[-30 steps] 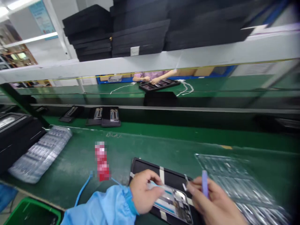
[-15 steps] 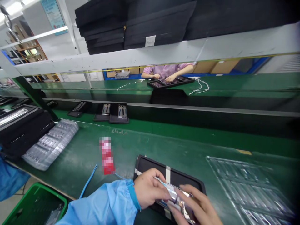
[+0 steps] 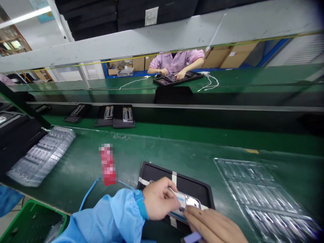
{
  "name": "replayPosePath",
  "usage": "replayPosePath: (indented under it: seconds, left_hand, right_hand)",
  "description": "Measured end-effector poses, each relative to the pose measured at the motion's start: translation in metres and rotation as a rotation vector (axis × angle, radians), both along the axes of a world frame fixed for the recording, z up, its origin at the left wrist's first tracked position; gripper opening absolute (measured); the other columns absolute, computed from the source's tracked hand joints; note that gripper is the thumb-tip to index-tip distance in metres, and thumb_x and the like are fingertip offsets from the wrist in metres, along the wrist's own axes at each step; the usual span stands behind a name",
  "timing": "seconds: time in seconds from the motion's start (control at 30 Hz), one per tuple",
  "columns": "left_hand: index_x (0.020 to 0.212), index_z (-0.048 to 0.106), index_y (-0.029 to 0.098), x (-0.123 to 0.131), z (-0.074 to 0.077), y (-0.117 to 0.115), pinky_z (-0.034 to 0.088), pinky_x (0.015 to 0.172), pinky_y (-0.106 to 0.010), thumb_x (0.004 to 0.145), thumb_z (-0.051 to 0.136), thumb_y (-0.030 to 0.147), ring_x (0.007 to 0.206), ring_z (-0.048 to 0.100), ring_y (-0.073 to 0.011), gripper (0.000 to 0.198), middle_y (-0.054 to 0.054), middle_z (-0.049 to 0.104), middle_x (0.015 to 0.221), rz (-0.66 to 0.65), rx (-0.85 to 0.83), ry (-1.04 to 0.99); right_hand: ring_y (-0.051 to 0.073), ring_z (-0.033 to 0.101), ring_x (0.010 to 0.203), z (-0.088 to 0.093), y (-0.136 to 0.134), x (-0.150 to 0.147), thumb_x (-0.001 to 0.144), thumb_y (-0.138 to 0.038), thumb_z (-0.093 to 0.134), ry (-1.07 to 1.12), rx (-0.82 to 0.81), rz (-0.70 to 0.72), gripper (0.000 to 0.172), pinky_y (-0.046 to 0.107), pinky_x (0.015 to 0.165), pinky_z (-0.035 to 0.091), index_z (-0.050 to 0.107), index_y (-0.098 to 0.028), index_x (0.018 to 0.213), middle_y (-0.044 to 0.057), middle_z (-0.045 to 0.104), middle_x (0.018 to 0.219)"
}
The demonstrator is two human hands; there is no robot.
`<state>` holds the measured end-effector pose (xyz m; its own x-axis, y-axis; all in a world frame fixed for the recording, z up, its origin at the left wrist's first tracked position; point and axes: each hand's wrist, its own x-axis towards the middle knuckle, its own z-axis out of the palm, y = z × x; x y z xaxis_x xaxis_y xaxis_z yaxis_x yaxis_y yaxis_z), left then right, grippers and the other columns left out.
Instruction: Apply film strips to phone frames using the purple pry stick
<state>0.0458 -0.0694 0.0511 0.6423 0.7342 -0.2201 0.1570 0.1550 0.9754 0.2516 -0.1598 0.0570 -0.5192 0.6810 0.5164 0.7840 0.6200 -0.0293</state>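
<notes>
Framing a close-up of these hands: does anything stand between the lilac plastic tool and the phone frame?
Yes, the right hand itself: its fingers lie across the lower edge of the silver phone frame, and the lilac plastic tool sits below them. The left hand holds the frame from the other side.

Black tray (image 3: pixel 192 185), white-taped; light-blue sleeve (image 3: pixel 101 216)

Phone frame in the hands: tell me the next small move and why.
Probably bring the purple pry tool in the right hand up to the edge of the phone frame. The left hand already steadies the frame above the black tray, and what looks like blue film remains on it.
</notes>
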Motion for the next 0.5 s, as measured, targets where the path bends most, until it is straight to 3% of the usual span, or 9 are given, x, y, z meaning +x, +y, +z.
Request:
replayPosePath:
  seconds: [0.1,0.17,0.33,0.5]
  left_hand:
    - [0.1,0.062,0.021,-0.007,0.003,0.014,0.047,0.09,-0.038,0.08,0.064,0.02,0.096,0.06,-0.0221,0.02,-0.005,0.067,0.096,0.047,0.553,0.196]
    - [0.101,0.064,0.02,-0.011,-0.002,0.022,0.042,0.099,-0.042,0.081,0.063,0.022,0.108,0.055,-0.0257,0.02,-0.007,0.066,0.103,0.032,0.761,0.279]
    - [0.108,0.064,0.022,-0.013,-0.02,0.027,0.038,0.099,-0.044,0.081,0.065,0.026,0.111,0.053,-0.0261,0.027,-0.007,0.065,0.11,-0.073,0.871,0.383]
    - [0.111,0.063,0.022,-0.012,-0.02,0.027,0.037,0.094,-0.044,0.083,0.063,0.028,0.108,0.053,-0.0267,0.029,-0.008,0.066,0.112,-0.132,0.875,0.414]
  right_hand:
    - [0.018,0.073,0.088,-0.012,0.017,0.001,0.086,-0.013,0.051,0.015,-0.011,-0.095,0.033,0.03,0.078,0.058,0.074,-0.025,0.105,0.004,0.077,0.105]
    - [0.018,0.072,0.088,-0.023,0.028,0.0,0.088,-0.011,0.047,0.016,-0.016,-0.158,0.031,0.031,0.078,0.057,0.075,-0.021,0.098,0.007,0.076,0.104]
    - [0.019,0.071,0.088,-0.039,0.04,-0.004,0.091,-0.011,0.044,-0.025,-0.1,-0.173,0.03,0.031,0.079,0.055,0.072,-0.017,0.097,0.008,0.075,0.103]
    - [0.018,0.07,0.086,-0.041,0.04,-0.002,0.093,-0.013,0.042,-0.044,-0.139,-0.154,0.028,0.031,0.077,0.054,0.07,-0.016,0.099,0.008,0.074,0.103]
